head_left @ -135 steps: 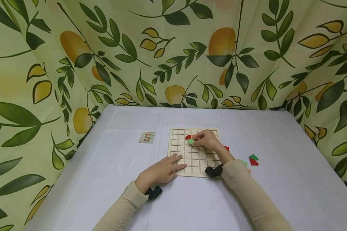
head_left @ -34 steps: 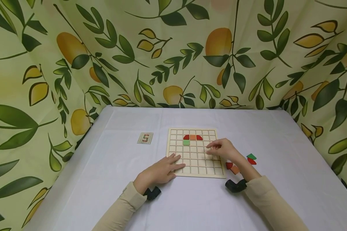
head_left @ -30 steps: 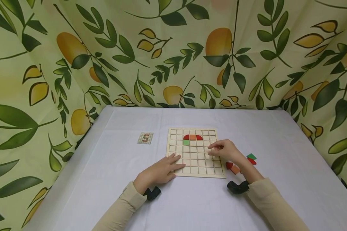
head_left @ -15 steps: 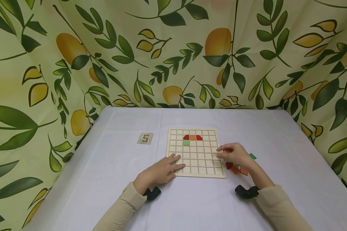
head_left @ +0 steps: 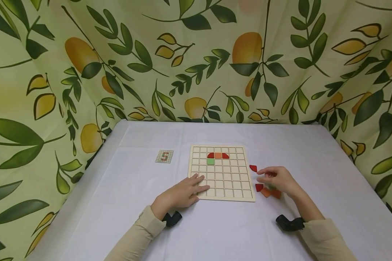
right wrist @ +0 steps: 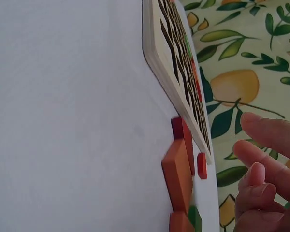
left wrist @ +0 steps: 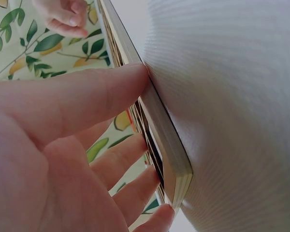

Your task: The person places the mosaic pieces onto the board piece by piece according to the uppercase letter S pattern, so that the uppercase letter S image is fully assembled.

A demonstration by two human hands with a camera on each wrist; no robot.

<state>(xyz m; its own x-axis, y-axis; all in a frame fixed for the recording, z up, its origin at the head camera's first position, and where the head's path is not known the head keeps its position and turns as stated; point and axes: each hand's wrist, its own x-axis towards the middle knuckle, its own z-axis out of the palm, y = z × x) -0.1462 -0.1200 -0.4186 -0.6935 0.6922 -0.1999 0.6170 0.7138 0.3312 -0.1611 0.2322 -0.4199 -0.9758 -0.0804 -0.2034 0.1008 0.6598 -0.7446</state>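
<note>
My left hand [head_left: 182, 191] rests with spread, fairly straight fingers on the near left corner of a wooden grid board [head_left: 227, 194]. In the left wrist view its thumb [left wrist: 106, 92] presses the board's side edge. Off the board's right side, my right hand [head_left: 281, 179] hovers above several loose pieces, thumb and forefinger apart, nothing between them. Below and beside it are red quarter-round pieces [head_left: 253, 168] and orange squares [head_left: 265, 192]; a green piece [right wrist: 195, 218] shows in the right wrist view. In the grid sit two red pieces [head_left: 225, 156], an orange square [head_left: 218, 155] and a light green square [head_left: 210, 161].
A small card [head_left: 164, 156] with a gridded S-shaped figure lies left of the board. White cloth [head_left: 215, 232] covers the table. A leaf-and-fruit patterned curtain [head_left: 196, 72] stands behind and at both sides.
The light green square, earlier held in my right hand over the board, now lies in the grid. That hand has since moved right, off the board to the loose pieces. The left stays put.
</note>
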